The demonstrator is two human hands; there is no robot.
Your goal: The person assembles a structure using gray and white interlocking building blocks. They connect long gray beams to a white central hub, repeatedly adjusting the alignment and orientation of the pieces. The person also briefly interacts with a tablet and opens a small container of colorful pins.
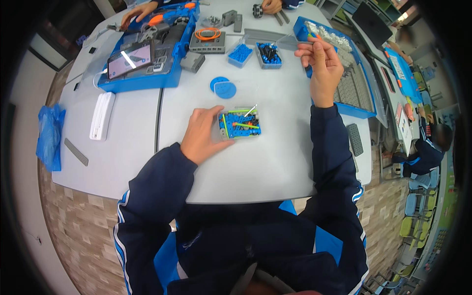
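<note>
My left hand (203, 133) grips the left side of a small clear plastic box (258, 135), thumb at the near edge and fingers at the far edge. Blue, lime-green and grey building pieces fill the box, and a thin white rod (250, 110) sticks up from it. Raised at the right, my right hand (322, 66) has thumb and fingers drawn together. Small green and orange spots show at its fingertips; whether they are held or lie in the tray behind, I cannot tell. Two blue discs (226, 90) lie just beyond the box.
A blue case (142, 84) with a phone (130, 60) on it stands far left. Behind the discs are small boxes of blue pegs (240, 54) and black pieces (268, 55), and a grey hub (207, 42) with orange cable. A blue tray (361, 111) stands right. Another person's hands reach in at the far edge.
</note>
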